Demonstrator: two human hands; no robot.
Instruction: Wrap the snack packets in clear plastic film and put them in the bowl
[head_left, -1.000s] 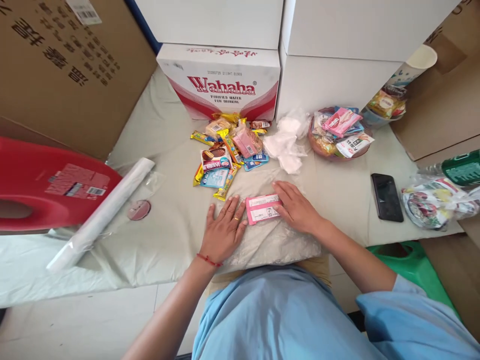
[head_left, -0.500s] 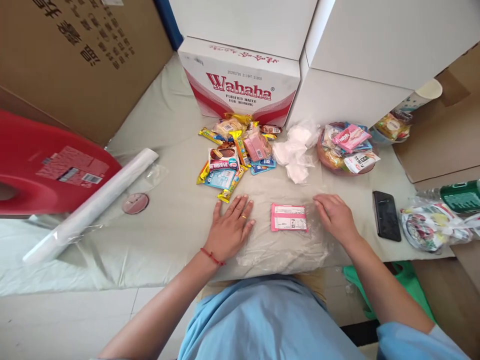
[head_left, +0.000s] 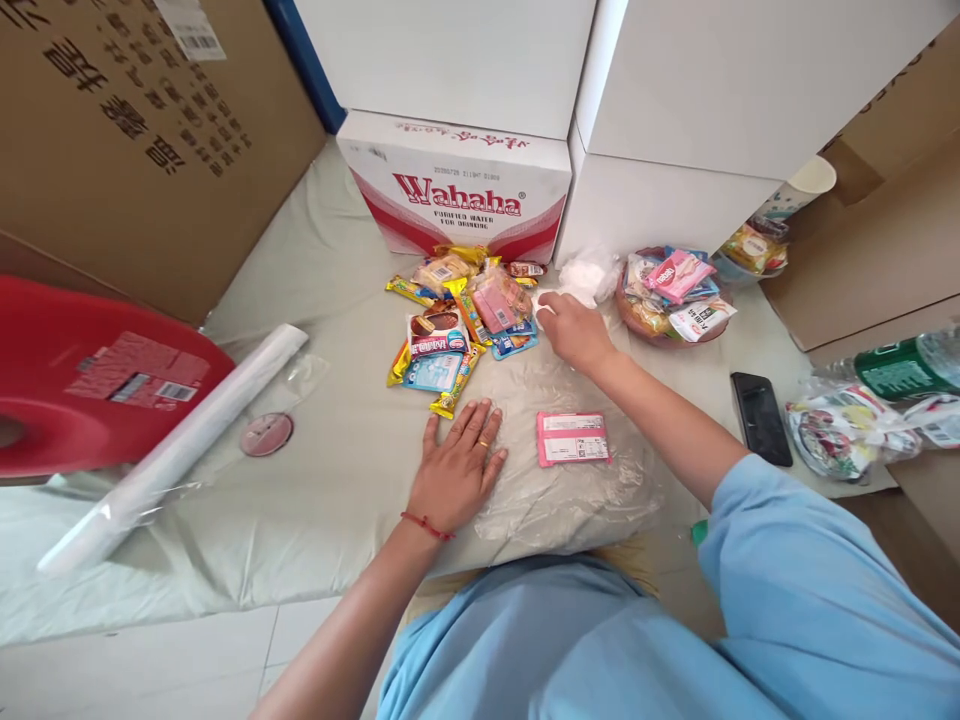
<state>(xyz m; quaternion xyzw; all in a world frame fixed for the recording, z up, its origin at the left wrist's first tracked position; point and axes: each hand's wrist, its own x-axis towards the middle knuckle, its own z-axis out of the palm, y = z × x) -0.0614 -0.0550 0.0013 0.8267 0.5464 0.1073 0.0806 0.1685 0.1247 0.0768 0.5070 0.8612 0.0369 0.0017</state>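
My left hand [head_left: 459,465] lies flat on the cloth-covered table with its fingers spread, just below a yellow snack stick [head_left: 448,398] at the front of the snack pile. My right hand [head_left: 576,332] reaches forward to the right of that pile. Its fingers are bent closed on a white packet [head_left: 541,300] in clear plastic; the fingertips are partly hidden. Another white packet [head_left: 589,275] lies just behind this hand. Between my arms, a pink-and-white packet [head_left: 574,440] rests on a clear plastic sheet [head_left: 559,505].
A bowl of snacks [head_left: 660,335] stands right of my right hand. Farther right are a phone [head_left: 761,418] and a green-labelled bottle [head_left: 911,365]. A Wahaha carton [head_left: 457,190] backs the pile. Leftward lie a white roll [head_left: 180,450], a round disc [head_left: 266,434] and a red container [head_left: 97,375].
My right hand has moved forward and left, from beside the pink-and-white packet to the white packets. My left hand stays flat in place. The view has shifted slightly.
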